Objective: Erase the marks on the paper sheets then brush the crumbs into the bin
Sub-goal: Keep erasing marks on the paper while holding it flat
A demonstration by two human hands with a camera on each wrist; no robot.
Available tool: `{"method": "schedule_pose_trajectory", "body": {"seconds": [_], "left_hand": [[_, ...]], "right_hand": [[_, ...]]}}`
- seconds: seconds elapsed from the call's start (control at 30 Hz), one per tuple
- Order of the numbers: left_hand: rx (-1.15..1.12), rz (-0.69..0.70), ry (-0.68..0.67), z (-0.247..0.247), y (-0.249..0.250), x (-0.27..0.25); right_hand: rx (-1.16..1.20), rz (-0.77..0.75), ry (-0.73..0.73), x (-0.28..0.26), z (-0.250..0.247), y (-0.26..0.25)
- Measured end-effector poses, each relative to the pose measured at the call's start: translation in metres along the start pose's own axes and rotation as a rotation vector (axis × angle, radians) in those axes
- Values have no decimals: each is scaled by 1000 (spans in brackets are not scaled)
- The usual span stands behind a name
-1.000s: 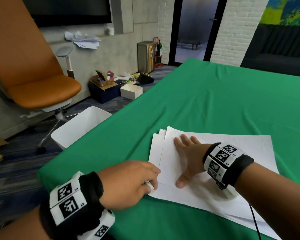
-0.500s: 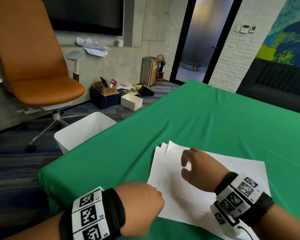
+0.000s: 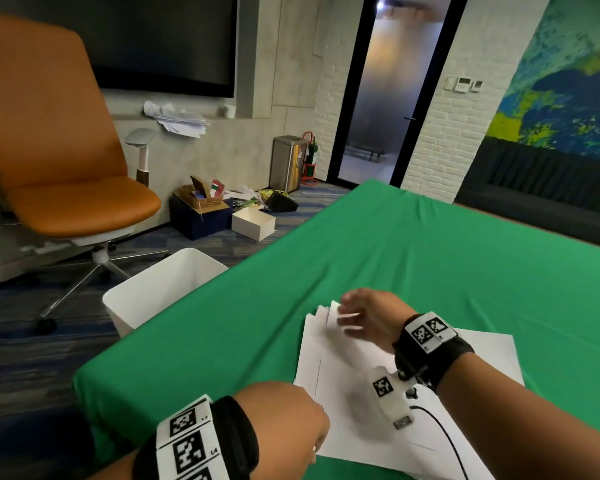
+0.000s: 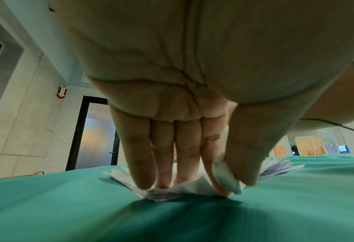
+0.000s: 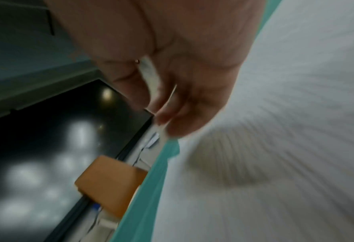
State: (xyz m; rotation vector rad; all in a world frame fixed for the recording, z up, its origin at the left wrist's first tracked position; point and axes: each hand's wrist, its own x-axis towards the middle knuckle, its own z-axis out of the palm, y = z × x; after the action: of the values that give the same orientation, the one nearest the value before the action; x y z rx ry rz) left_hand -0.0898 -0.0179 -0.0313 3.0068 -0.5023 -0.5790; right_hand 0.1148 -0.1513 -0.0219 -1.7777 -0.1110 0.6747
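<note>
The left hand (image 4: 171, 101) pinched a small white eraser (image 4: 225, 176) between thumb and forefinger, its remaining fingertips pressing the near corner of a stack of white paper sheets (image 3: 361, 403) lying on the green cloth-covered tabletop (image 3: 395, 258). The right hand (image 3: 371, 317), blurred, gripped the far corner of the top sheet (image 5: 163, 131) between thumb and fingers, raised off the stack. A white rectangular plastic bin (image 3: 160, 289) stood on the floor just beside the tabletop's left edge, near an orange office chair (image 3: 59, 161).

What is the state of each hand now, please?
Left hand: pinches a white eraser, fingers resting on the paper sheets.
Right hand: pinches the top sheet's corner.
</note>
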Motion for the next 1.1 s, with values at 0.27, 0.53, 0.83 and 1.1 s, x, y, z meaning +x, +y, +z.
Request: {"method": "schedule_pose_trajectory", "body": {"seconds": [0.27, 0.53, 0.83, 1.1], "left_hand": [[-45, 23, -12, 3, -7, 1], [-94, 16, -2, 2, -9, -2], [-150, -5, 8, -2, -9, -7], [-192, 3, -1, -4, -9, -13]], "right_hand": [[16, 49, -61, 24, 0, 23], [21, 86, -175, 4, -4, -3], [-640, -169, 270, 33, -51, 5], [-1309, -76, -89, -6, -61, 18]]}}
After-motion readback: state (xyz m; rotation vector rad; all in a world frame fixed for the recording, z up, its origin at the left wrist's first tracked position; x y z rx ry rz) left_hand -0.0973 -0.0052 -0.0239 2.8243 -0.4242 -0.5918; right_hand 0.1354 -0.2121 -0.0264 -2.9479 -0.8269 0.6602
